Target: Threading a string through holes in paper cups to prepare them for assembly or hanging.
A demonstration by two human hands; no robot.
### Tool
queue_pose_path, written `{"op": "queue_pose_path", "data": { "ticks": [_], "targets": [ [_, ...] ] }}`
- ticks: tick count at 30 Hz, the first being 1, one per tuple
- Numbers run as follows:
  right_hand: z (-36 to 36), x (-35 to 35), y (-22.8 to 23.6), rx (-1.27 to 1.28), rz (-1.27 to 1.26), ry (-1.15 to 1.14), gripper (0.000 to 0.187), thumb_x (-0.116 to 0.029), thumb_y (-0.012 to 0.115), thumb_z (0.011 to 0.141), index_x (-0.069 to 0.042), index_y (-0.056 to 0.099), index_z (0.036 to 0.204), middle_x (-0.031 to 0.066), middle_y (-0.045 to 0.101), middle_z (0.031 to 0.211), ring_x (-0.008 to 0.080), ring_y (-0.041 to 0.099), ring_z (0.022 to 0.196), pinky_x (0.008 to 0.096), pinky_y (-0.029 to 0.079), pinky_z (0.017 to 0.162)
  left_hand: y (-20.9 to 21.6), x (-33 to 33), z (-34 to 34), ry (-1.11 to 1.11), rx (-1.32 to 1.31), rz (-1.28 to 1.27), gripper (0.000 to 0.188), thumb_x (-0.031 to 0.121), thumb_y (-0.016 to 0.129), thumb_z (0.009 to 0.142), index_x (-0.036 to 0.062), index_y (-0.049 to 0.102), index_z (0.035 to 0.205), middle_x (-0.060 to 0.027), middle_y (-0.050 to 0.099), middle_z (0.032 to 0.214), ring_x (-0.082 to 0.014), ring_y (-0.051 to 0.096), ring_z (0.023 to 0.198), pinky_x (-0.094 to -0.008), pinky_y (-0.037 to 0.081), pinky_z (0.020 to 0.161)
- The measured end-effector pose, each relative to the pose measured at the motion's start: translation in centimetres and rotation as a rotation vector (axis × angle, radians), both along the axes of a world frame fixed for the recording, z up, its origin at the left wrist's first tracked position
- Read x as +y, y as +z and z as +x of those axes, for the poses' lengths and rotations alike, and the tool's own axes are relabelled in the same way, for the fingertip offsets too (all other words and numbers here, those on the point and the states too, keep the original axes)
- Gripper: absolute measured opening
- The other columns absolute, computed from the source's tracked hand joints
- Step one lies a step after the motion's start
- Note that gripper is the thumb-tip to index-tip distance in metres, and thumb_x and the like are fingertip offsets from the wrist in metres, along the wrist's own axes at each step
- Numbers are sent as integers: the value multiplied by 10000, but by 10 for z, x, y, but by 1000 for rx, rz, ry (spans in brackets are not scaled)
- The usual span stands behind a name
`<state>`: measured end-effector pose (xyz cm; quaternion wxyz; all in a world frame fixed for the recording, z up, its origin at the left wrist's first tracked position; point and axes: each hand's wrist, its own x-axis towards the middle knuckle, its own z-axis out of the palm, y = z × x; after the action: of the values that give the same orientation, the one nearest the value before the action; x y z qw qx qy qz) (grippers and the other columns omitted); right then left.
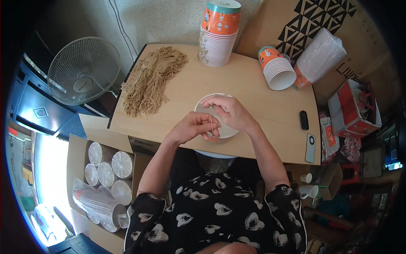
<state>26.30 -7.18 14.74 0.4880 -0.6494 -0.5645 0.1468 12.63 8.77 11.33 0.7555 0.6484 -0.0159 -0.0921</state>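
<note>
My left hand [195, 128] is closed, with a thin pale cord [211, 120] between thumb and fingers. Close beside it, my right hand [231, 112] curls its fingers in a pinch; what they hold, if anything, is too small to make out. Both hands are over a white-lined paper bucket [224, 130] on the table, and they hide much of its opening. A bundle of tan cords [154, 80] lies on the table's left. Behind the hands rises a tall stack of orange and white paper buckets [218, 42], with loops of cord hanging at its left side.
More stacked paper buckets [279, 73] lie at the table's [253, 144] back right, near a wrapped stack [320, 56]. A black object [303, 120] and a remote [310, 148] sit by the right edge. Left are a fan [84, 71] and an open carton [76, 156] of wrapped stacks.
</note>
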Motion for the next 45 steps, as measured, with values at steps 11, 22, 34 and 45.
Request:
{"op": "queue_pose_path", "data": {
  "ticks": [11, 22, 34, 45],
  "targets": [
    [-16, -53, -17, 264, -53, -428, 204, -32, 593, 988, 33, 652, 1173, 108, 725, 1003, 157, 716, 872, 311, 568, 809, -4, -6, 4, 48, 18, -139, 229, 181, 621, 1035, 6, 713, 1151, -64, 743, 926, -125, 710, 882, -225, 558, 792],
    [-47, -69, -2, -72, -8, -496, 135, -96, 749, 890, 0, 696, 970, 141, 725, 871, 227, 703, 720, 313, 545, 642, 8, -25, 10, 66, -5, -126, 260, 201, 618, 1041, 2, 707, 1182, -56, 739, 924, -95, 681, 856, -232, 555, 779],
    [-2, -24, -58, -71, 363, -644, 55, 18, 641, 943, 15, 668, 991, 134, 689, 848, 231, 687, 717, 318, 535, 635, -10, -30, 45, 349, -65, -109, 245, 187, 652, 1021, -3, 699, 1169, -36, 724, 906, -72, 647, 760, -216, 521, 695],
    [-6, -51, -7, 42, 177, -512, 37, 11, 664, 940, 25, 682, 969, 65, 696, 868, 101, 636, 744, 250, 500, 663, 11, -27, 36, 250, 9, -63, 299, 258, 590, 1058, 23, 704, 1203, -49, 746, 995, -99, 705, 887, -221, 539, 720]
  ]
}}
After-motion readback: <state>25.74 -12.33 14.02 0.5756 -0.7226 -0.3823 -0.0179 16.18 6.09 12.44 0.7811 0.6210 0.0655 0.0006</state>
